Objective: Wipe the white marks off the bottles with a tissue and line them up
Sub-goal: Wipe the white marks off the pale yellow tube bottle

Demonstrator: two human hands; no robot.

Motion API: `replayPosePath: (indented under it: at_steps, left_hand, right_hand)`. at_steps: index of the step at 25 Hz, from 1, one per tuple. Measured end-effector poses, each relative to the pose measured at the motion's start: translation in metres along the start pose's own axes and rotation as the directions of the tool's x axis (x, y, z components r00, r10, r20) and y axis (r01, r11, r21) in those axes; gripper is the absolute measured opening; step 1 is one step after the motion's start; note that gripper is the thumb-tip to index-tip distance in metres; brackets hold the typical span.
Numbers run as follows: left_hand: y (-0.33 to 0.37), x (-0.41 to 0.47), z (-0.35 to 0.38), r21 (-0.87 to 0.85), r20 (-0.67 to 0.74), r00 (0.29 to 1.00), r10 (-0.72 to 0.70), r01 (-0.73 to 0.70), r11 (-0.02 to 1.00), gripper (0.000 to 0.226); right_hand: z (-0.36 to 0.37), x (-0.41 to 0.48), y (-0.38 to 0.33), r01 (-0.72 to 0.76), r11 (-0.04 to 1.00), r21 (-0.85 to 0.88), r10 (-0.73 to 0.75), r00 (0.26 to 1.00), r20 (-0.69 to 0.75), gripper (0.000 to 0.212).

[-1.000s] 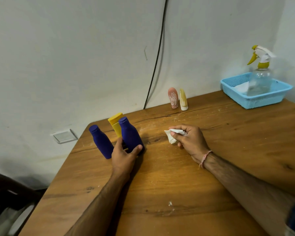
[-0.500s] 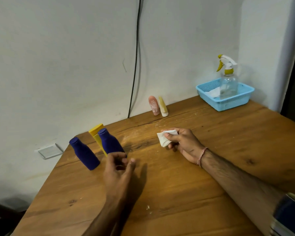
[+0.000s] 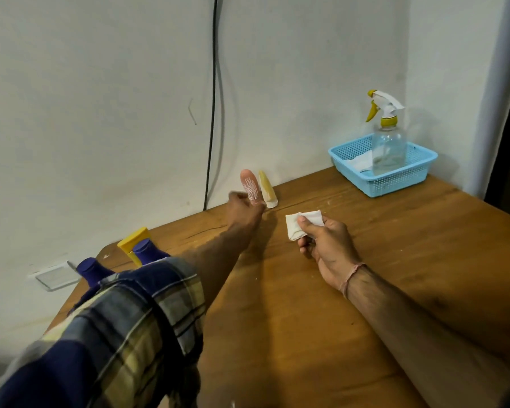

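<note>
the left arm, in a rolled checked sleeve (image 3: pixel 124 319), is lying outstretched over the wooden table (image 3: pixel 306 319), and the left hand (image 3: pixel 243 209) is sitting right at the foot of the pink bottle (image 3: pixel 250 185) by the far wall. the hand is blurred and is covering the bottle's base, so i cannot tell whether its fingers are gripping the bottle or only touching it. the pink bottle is standing upright and is showing white scribbled marks down its front. a cream bottle (image 3: pixel 266 189) is standing just beside it on the right.

the right hand (image 3: pixel 327 245) is resting near the middle of the table, well apart from the left, and is pinching a folded white tissue (image 3: pixel 302 223) between thumb and fingers - the tissue is sticking out above the thumb. a pink thread (image 3: pixel 351 278) is circling that wrist.

at the near left corner two blue bottles (image 3: pixel 150 250) and a yellow bottle (image 3: pixel 134 241) are standing close together, partly hidden behind the sleeve.

in the far right corner a blue basket (image 3: pixel 395 181) is holding a clear spray bottle (image 3: pixel 389 142) and something white - a black cable (image 3: pixel 212 113) is hanging down the wall behind the table.
</note>
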State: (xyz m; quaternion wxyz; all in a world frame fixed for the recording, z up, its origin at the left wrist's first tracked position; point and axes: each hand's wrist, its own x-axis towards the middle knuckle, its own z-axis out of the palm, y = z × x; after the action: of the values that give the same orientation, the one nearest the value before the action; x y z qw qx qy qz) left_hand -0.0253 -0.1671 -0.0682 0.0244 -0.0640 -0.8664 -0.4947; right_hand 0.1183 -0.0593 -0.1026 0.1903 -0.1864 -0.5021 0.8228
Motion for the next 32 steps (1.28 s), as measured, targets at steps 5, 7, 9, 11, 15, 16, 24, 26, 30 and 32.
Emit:
replayPosePath:
  at_steps: [5,7,9,11,15,16,24,26,30,32]
  left_hand:
    - [0.047,0.045,0.003,0.566,0.096,0.839,0.535,-0.488,0.665,0.053]
    - [0.055,0.057,-0.002,0.648,0.233,0.799,0.555,-0.553,0.524,0.046]
    - [0.057,0.063,-0.003,0.640,0.284,0.791,0.541,-0.577,0.508,0.037]
    - [0.058,0.064,-0.004,0.621,0.297,0.799,0.524,-0.578,0.530,0.032]
    - [0.067,0.054,-0.014,0.594,0.308,0.796,0.521,-0.589,0.548,0.029]
    - [0.070,0.048,-0.017,0.569,0.281,0.807,0.519,-0.576,0.587,0.028]
    - [0.027,-0.073,-0.052,-0.422,0.225,0.944,-0.241,0.318,0.849,0.019]
    - [0.004,-0.108,-0.067,-0.545,0.372,0.846,-0.382,0.532,0.648,0.024]
    - [-0.026,-0.143,-0.092,-0.676,0.361,0.838,-0.409,0.537,0.504,0.026]
    - [-0.031,-0.145,-0.101,-0.732,0.314,0.866,-0.389,0.482,0.481,0.030]
  right_hand:
    - [0.006,0.001,0.001,-0.009,0.999,-0.052,0.011,0.999,0.034,0.009]
    - [0.007,0.000,0.000,-0.020,0.998,-0.055,0.022,0.999,0.039,0.005]
    - [0.006,0.000,-0.001,-0.026,0.999,-0.048,0.027,0.999,0.038,0.007]
    - [0.006,0.001,-0.001,-0.033,0.999,-0.043,0.035,0.999,0.038,0.014]
    - [0.006,0.001,-0.001,-0.044,0.999,-0.026,0.044,0.999,0.018,0.019]
    - [0.006,0.002,-0.002,-0.036,0.999,-0.013,0.036,0.999,-0.005,0.019]
    - [0.003,-0.002,0.000,0.158,0.973,-0.168,-0.207,0.919,-0.334,0.015]
    - [0.007,-0.011,0.001,0.174,0.971,-0.166,-0.217,0.931,-0.293,0.013]
    - [0.018,-0.025,0.011,0.175,0.925,-0.338,-0.227,0.967,-0.119,0.018]
    - [0.021,-0.031,0.014,0.169,0.916,-0.364,-0.195,0.980,-0.035,0.013]
